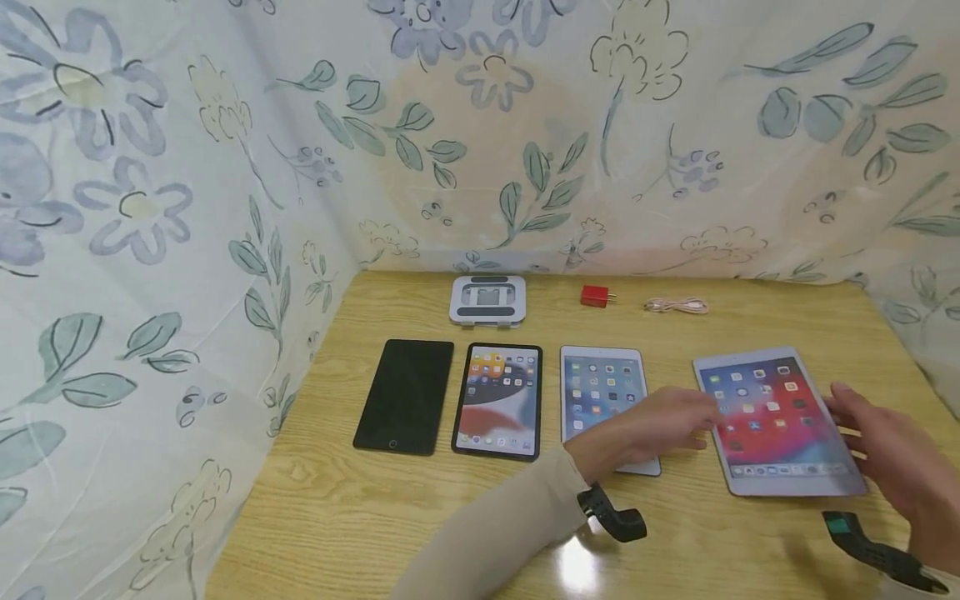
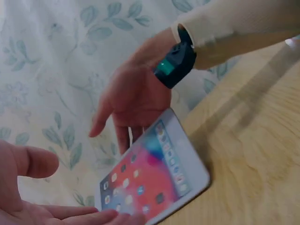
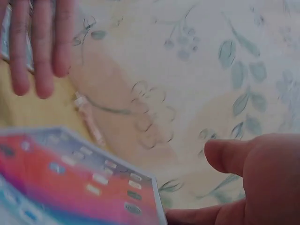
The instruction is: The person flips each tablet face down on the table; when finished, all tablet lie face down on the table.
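At the right of the row, a white tablet (image 1: pixel 780 421) shows app icons over a red and blue background. My left hand (image 1: pixel 663 423) is beside its left edge with the fingers extended; in the left wrist view they overlap the screen's edge, and contact is hard to judge. Along the tablet's right edge lies my right hand (image 1: pixel 896 450), thumb raised apart from the screen. Its fingertips (image 3: pixel 187 216) reach the edge and are partly hidden there. Under my left forearm, a second white tablet (image 1: pixel 600 387) is partly covered.
Further left lie a lit tablet with a black frame (image 1: pixel 497 400) and a dark-screened black tablet (image 1: pixel 405 396). Behind them are a grey folding stand (image 1: pixel 487 313), a red charger plug (image 1: pixel 595 296) and a coiled pink cable (image 1: pixel 677 306). Floral cloth (image 1: pixel 555 125) hangs around the wooden table (image 1: pixel 322 517).
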`<action>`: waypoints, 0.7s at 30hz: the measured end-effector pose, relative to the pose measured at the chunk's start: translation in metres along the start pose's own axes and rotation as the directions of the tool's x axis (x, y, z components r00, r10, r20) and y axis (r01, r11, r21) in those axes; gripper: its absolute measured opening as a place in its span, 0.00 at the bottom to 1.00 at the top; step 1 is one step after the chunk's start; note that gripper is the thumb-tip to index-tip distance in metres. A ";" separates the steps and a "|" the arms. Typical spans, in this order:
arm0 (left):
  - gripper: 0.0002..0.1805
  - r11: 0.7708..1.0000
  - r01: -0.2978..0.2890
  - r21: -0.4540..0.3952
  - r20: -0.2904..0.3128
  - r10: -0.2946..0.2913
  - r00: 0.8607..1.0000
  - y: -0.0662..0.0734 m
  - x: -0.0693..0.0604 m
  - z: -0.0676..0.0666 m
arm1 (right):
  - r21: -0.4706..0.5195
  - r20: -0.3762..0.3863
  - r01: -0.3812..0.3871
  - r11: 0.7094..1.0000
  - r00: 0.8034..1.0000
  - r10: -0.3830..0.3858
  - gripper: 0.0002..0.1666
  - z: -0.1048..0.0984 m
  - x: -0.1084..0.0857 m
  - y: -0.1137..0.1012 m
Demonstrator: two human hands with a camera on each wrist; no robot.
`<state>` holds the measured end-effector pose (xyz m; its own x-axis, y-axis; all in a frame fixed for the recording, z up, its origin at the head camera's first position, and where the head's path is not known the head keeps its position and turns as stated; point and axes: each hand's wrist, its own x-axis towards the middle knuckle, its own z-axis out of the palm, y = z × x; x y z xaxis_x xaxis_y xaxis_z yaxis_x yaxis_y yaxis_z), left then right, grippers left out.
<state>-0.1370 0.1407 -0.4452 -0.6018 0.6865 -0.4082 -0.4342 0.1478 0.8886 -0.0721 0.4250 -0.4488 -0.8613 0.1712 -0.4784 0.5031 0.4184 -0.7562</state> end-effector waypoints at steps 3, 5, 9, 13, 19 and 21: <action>0.25 0.998 -0.056 -0.030 0.003 0.056 0.998 0.012 -0.001 0.004 | -0.071 -0.138 0.037 0.997 0.989 -0.046 0.52 0.004 -0.016 -0.012; 0.24 0.994 -0.088 -0.070 0.020 0.090 0.996 0.019 -0.001 0.006 | -0.111 -0.215 0.030 0.993 0.975 -0.053 0.53 0.008 -0.027 -0.024; 0.22 0.973 -0.116 -0.198 0.055 0.129 0.990 0.030 -0.002 0.010 | -0.189 -0.279 0.017 0.982 0.958 -0.070 0.54 0.022 -0.047 -0.047; 0.21 0.939 -0.118 -0.323 0.052 0.143 0.988 0.035 -0.003 0.011 | -0.258 -0.241 0.074 0.963 0.961 -0.139 0.52 0.039 -0.056 -0.063; 0.21 0.898 -0.144 -0.415 -0.027 0.146 0.989 0.035 -0.006 0.011 | -0.240 -0.087 0.298 0.924 0.941 -0.326 0.45 0.057 -0.056 -0.066; 0.21 0.893 -0.162 -0.419 -0.077 0.143 0.987 0.033 -0.007 0.010 | -0.205 -0.057 0.344 0.916 0.930 -0.362 0.43 0.058 -0.052 -0.061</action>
<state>-0.1400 0.1480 -0.4104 -0.7073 0.6441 -0.2913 -0.5710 -0.2777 0.7726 -0.0538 0.3384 -0.4037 -0.9876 0.0588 -0.1455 0.1500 0.6254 -0.7657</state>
